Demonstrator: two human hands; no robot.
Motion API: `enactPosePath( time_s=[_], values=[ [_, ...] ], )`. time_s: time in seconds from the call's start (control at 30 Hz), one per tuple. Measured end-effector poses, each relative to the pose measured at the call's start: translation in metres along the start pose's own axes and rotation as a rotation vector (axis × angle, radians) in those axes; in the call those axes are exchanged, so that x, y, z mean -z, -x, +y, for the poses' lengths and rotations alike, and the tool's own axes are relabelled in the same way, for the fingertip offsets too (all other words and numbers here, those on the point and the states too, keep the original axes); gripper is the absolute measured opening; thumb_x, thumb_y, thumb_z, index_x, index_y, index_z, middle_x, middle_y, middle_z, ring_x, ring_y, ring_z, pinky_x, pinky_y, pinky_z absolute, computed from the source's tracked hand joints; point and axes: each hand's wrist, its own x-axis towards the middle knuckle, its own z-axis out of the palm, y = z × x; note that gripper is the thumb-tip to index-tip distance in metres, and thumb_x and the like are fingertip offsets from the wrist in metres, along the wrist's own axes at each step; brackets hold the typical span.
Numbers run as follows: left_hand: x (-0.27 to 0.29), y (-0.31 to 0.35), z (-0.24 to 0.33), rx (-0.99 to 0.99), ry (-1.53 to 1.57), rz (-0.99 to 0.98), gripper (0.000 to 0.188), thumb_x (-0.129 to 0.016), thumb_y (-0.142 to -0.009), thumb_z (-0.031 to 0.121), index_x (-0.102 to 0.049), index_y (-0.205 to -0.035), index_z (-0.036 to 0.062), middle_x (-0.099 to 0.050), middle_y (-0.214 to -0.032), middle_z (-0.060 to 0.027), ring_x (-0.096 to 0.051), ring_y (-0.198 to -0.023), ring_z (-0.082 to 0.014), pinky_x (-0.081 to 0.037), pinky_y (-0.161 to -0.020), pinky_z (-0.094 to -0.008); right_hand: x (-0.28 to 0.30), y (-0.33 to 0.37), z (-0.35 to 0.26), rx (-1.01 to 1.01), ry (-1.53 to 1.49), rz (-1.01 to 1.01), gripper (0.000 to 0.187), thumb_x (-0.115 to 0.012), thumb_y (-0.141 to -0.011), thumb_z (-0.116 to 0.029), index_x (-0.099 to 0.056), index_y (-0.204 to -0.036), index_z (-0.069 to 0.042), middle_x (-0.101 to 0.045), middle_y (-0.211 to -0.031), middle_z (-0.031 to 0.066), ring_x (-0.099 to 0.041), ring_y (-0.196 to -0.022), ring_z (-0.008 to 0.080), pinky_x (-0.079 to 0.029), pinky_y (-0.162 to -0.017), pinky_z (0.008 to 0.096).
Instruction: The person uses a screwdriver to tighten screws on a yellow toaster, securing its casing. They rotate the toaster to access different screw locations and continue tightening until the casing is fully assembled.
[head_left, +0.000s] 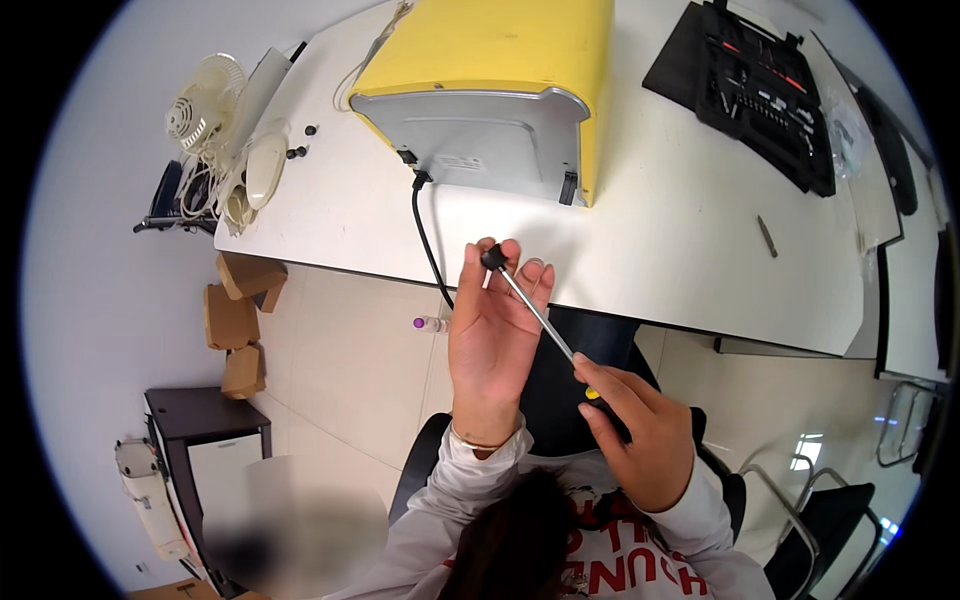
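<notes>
The right hand [640,435] is closest to the person, low in the picture, and it is wrapped tight around the dark handle of a screwdriver [540,320]. The thin metal rod of the screwdriver runs up and to the left. The left hand [492,335] is held up with the palm showing, and its fingertips pinch the black tip at the top end of the rod, just in front of the table edge. Past the hands is a white table [680,260]. A black cord [428,235] hangs over its edge. The cord goes up to a big yellow machine [490,90] on the table. Farther right lies an open black tool case [750,90]. At the far left corner sits a small white fan [205,100].
</notes>
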Motion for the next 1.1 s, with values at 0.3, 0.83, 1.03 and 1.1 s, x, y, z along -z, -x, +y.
enactPosePath(
  time_s=[0.3, 0.83, 1.03, 1.1],
  values=[
    [-0.016, -0.032, -0.008, -0.158, -0.545, -0.045, 0.026, -0.055, -0.095, 0.032, -0.054, -0.093, 0.0054, -0.064, -0.085, -0.0109, -0.062, -0.066, -0.0189, -0.053, -0.070, -0.0310, -0.018, 0.000, 0.002, -0.270, -0.516, -0.017, 0.045, -0.056, -0.090, -0.005, -0.042, -0.133, -0.001, -0.064, -0.105, 0.0147, -0.068, -0.083, 0.0199, -0.053, -0.069, 0.0265],
    [-0.021, -0.057, 0.007, -0.154, -0.957, -0.048, 0.028, -0.063, -0.090, 0.029, -0.057, -0.090, 0.0018, -0.065, -0.075, -0.0109, -0.056, -0.050, -0.0129, -0.049, -0.054, -0.0264, -0.034, -0.015, 0.006, -0.337, -0.992, -0.052, 0.048, -0.048, -0.095, -0.005, -0.028, -0.138, -0.002, -0.057, -0.111, 0.0166, -0.067, -0.087, 0.0216, -0.053, -0.076, 0.0271],
    [-0.027, -0.062, 0.003, -0.178, -0.973, -0.040, 0.024, -0.068, -0.088, 0.022, -0.061, -0.086, -0.0015, -0.063, -0.066, -0.0050, -0.049, -0.046, -0.0077, -0.039, -0.046, -0.0199, -0.036, -0.017, 0.011, -0.337, -1.025, -0.034, 0.049, -0.048, -0.095, -0.005, -0.026, -0.139, -0.003, -0.056, -0.112, 0.0165, -0.066, -0.087, 0.0212, -0.053, -0.077, 0.0276],
    [-0.029, -0.063, 0.004, -0.201, -1.020, -0.043, 0.024, -0.068, -0.087, 0.021, -0.061, -0.085, -0.0014, -0.062, -0.066, -0.0044, -0.048, -0.045, -0.0072, -0.037, -0.045, -0.0196, -0.034, -0.019, 0.009, -0.340, -1.027, -0.042, 0.049, -0.047, -0.095, -0.005, -0.026, -0.139, -0.003, -0.056, -0.112, 0.0166, -0.066, -0.088, 0.0210, -0.053, -0.077, 0.0277]
  ],
)
